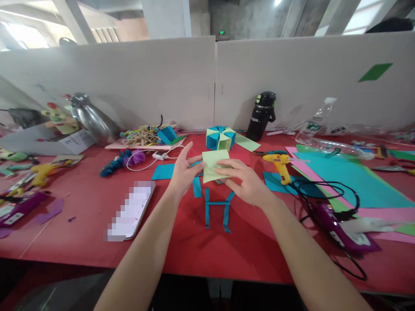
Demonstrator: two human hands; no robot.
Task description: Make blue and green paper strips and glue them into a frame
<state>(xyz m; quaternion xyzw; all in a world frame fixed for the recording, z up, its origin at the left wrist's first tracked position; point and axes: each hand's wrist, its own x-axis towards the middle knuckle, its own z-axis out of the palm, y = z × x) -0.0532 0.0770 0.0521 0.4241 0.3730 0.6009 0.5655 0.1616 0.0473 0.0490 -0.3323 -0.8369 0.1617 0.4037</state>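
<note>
A pale green sheet of paper (pixel 212 166), slightly curved, is held up over the middle of the red table. My left hand (pixel 185 172) pinches its left edge, thumb raised. On the right, my right hand (pixel 242 178) grips the sheet with fingers across its front. Just below the hands lie narrow blue strips (pixel 218 203) arranged like an H. Behind the sheet sits a round blue and green folded paper piece (pixel 221 137). Blue paper (pixel 163 172) lies beside my left hand.
A phone (pixel 132 211) lies left of my left forearm. Right of my right hand are a yellow glue gun (pixel 279 166), a black cable (pixel 337 183), a purple tool (pixel 343 229) and coloured sheets (pixel 353 172). A black bottle (pixel 260 116) stands at the back.
</note>
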